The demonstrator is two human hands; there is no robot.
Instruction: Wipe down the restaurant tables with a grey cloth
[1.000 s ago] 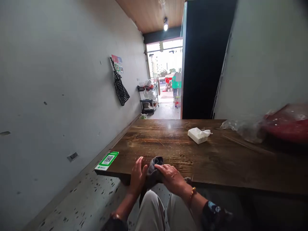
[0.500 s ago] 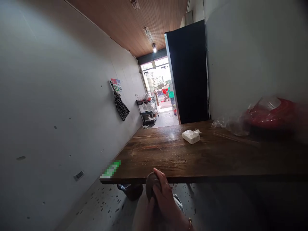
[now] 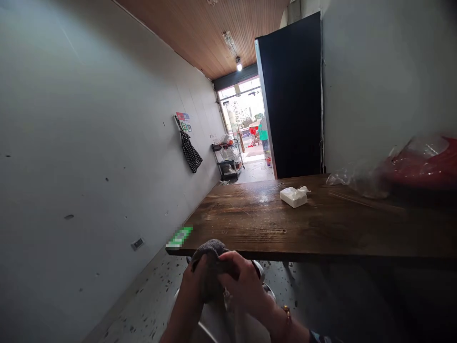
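Observation:
A dark grey cloth (image 3: 213,247), bunched up and fuzzy like a towel, is between my two hands at the table's near edge. My left hand (image 3: 193,278) grips its left side, with the fingers partly hidden by the folds. From the right, my right hand (image 3: 246,281) pinches the cloth with curled fingers; a beaded bracelet is on that wrist. Below my hands, something shiny and rounded shows in part, but I cannot make out what it is.
A dark wooden table (image 3: 246,233) spans the front. On it are a white pack of tissues (image 3: 294,196), a green card (image 3: 180,237) at the left corner and a red plastic bag (image 3: 424,164) at right. A loaded cart (image 3: 228,159) stands by the doorway.
My hands have moved apart, and the grey cloth now shows bunched between them, higher and further left. The view has shifted slightly, so the room appears further right.

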